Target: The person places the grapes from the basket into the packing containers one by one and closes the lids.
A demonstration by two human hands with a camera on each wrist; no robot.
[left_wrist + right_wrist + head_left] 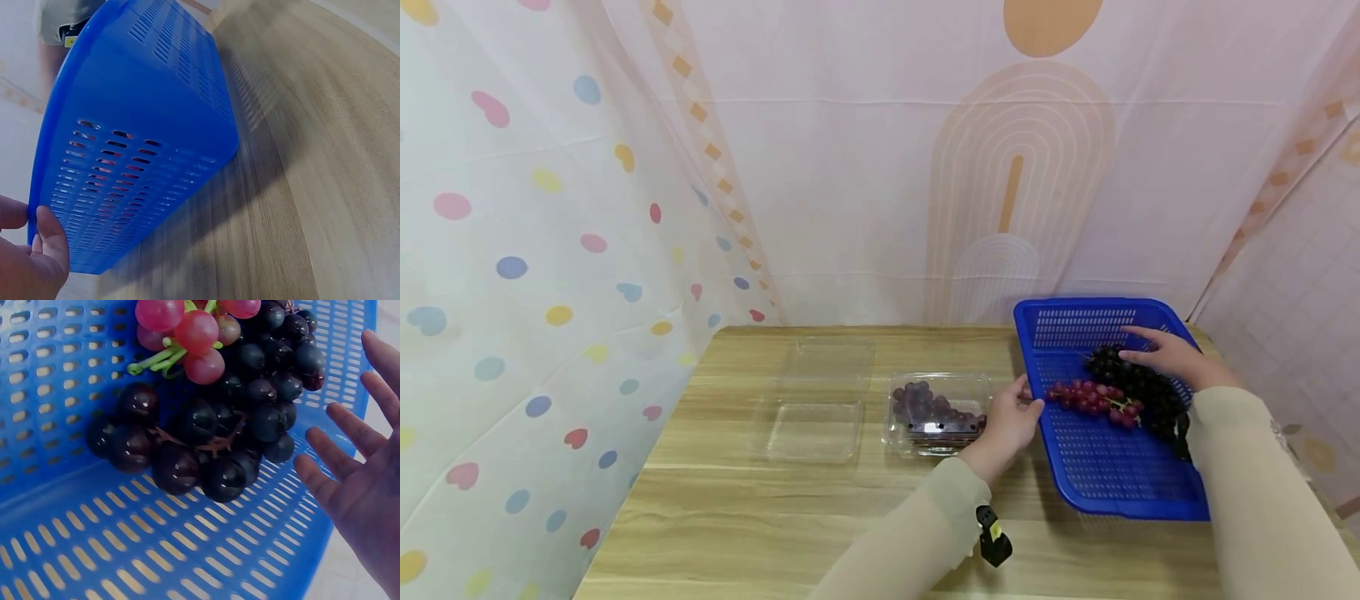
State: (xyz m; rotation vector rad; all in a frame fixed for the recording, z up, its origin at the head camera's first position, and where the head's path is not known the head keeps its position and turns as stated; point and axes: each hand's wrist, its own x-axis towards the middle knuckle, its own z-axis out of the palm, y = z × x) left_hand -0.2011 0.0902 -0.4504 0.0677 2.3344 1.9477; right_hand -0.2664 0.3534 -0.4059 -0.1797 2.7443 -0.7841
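A blue plastic basket [1097,492] with slotted walls stands at the right of the table. Its left rim is pinched between the thumb and fingers of my left hand [1009,423], also visible in the left wrist view. Inside lie a bunch of red grapes [1093,398] with green stems and dark, nearly black grapes [178,465] beside them. Over the dark grapes hovers my right hand [1168,358], its fingers spread and holding nothing; the right wrist view shows a gap between fingertips and fruit.
Left of the basket sits a clear plastic box [895,442] with purple grapes [925,404] inside. Farther left lies an opened clear container [816,433]. A patterned curtain [865,167] hangs behind the wooden table [715,517].
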